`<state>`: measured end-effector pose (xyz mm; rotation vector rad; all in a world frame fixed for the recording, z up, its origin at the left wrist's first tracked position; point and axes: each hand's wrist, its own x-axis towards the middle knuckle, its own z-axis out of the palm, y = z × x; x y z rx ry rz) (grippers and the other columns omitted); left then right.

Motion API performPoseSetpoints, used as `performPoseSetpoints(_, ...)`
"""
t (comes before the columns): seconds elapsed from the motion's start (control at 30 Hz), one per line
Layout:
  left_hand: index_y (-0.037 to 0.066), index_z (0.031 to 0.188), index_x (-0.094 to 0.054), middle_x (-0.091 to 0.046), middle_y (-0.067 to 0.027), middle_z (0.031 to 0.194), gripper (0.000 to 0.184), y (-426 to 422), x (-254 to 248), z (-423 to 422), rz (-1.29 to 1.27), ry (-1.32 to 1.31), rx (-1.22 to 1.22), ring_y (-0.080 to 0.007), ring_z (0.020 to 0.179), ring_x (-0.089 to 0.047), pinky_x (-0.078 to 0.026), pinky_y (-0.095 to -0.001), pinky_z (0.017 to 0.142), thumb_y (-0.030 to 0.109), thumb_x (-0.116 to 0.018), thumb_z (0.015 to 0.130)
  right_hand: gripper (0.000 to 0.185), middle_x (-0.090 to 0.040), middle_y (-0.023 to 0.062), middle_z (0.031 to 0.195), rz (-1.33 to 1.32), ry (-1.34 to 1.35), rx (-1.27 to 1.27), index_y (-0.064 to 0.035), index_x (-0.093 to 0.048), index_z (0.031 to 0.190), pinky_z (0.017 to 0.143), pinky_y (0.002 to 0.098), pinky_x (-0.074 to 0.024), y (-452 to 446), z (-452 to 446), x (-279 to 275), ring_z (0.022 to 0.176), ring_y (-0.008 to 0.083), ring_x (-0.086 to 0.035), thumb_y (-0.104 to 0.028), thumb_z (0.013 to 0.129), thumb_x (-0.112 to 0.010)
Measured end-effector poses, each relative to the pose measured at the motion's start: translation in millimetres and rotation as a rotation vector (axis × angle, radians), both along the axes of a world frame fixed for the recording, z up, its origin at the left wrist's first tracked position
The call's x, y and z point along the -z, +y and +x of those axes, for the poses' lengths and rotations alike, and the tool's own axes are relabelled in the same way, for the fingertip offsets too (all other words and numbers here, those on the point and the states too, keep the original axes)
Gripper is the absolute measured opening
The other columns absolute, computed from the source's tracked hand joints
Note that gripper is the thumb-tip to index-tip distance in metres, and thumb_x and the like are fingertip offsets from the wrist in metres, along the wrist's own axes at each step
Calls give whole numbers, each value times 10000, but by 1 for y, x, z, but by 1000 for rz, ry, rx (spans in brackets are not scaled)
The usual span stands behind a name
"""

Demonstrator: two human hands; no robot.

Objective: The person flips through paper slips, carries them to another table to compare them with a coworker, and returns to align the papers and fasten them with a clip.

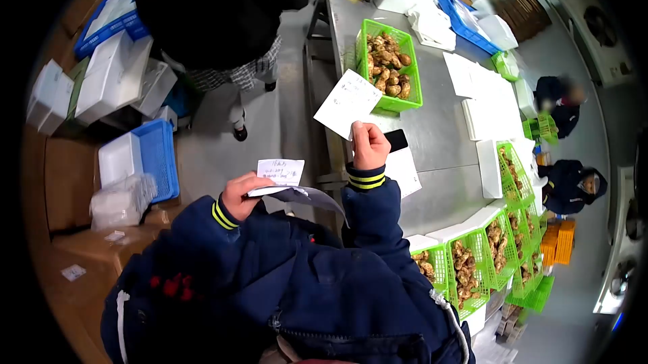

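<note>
My left hand [241, 195] is closed on some folded papers [282, 172] with handwriting on them, held over my lap. My right hand [369, 146] pinches the lower corner of a white handwritten note [347, 102] near the table's edge. Just beyond that note stands a green basket [418, 87] of brown, knobbly mushroom-like produce [386, 63]. A black phone [396, 140] lies beside my right hand, on or next to a white sheet [403, 171] on the metal table [445, 210].
Green baskets of produce [466, 269] line the table's right and near sides. White foam boxes [113, 73] and a blue crate [158, 158] stand at left. A person in black [216, 13] stands at upper left; two people [574, 187] are at far right.
</note>
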<state>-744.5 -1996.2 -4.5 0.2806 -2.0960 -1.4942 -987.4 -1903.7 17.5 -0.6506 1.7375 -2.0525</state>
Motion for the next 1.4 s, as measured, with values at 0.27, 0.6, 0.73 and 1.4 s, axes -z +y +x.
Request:
performPoseSetpoints(0.27,15,964,-582,-593,-140,834,383,-102,-8,-69,-85,142,333,-278,747,-581,-452,-300,662,-155,-528,625,177,-475,-47,540,62,123,235,-11,-570,688,430,165,-268,-39,-36,-20,461,16,-367,-137,812,-588)
performPoseSetpoints(0.6,39,972,-574,-589,-135,811,356,-107,1,-140,-100,223,637,-296,692,-559,-440,-333,622,-86,-594,639,161,-499,-34,592,111,60,461,1,-547,673,504,181,-334,-1,-56,-15,540,31,-404,-94,795,-588)
performPoseSetpoints(0.73,26,981,-565,-586,-149,810,423,-91,-5,-161,-62,199,722,-302,695,-561,-446,-325,625,-159,-511,605,167,-486,-42,574,74,28,520,-11,-544,658,483,174,-324,19,-70,-23,520,26,-395,-94,797,-585)
performPoseSetpoints(1.4,43,942,-584,-592,-140,803,370,-1,-8,-226,-145,161,612,-309,704,-564,-445,-336,628,-121,-539,613,187,-442,-33,516,4,98,471,-5,-543,653,424,195,-273,111,-160,-18,448,36,-357,-112,806,-557)
